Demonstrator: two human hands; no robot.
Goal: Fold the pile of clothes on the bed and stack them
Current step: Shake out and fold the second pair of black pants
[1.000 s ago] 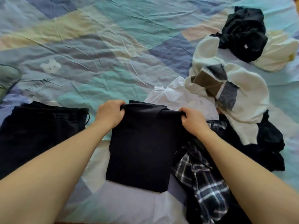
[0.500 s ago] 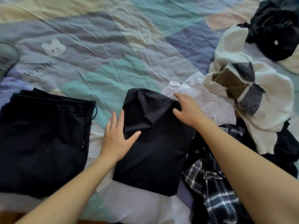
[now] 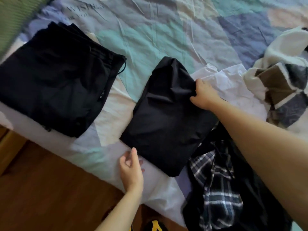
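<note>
Folding dark clothes on a patchwork-print bed above a wooden floor [image 3: 50,189].

The bed [image 3: 166,30] fills the upper view. Two folded black garments: drawstring pants [image 3: 55,77] at 9 o'clock; a black garment [image 3: 166,122] at centre, long axis running 7 to 1 o'clock. The right hand [image 3: 205,95] pinches its right edge; the left hand [image 3: 131,169], fingers loosely curled and holding nothing, sits at its near corner. One plaid shirt [image 3: 216,189] lies at 5 o'clock.

Bed with clothes laid out on a patchwork cover

The bed [image 3: 166,30] carried folded black trousers [image 3: 55,77] at its left edge, a folded black garment [image 3: 163,117] in the middle, and to the right a white shirt [image 3: 230,84], a plaid shirt [image 3: 216,189] and a cream patchwork fleece [image 3: 283,90].
</note>
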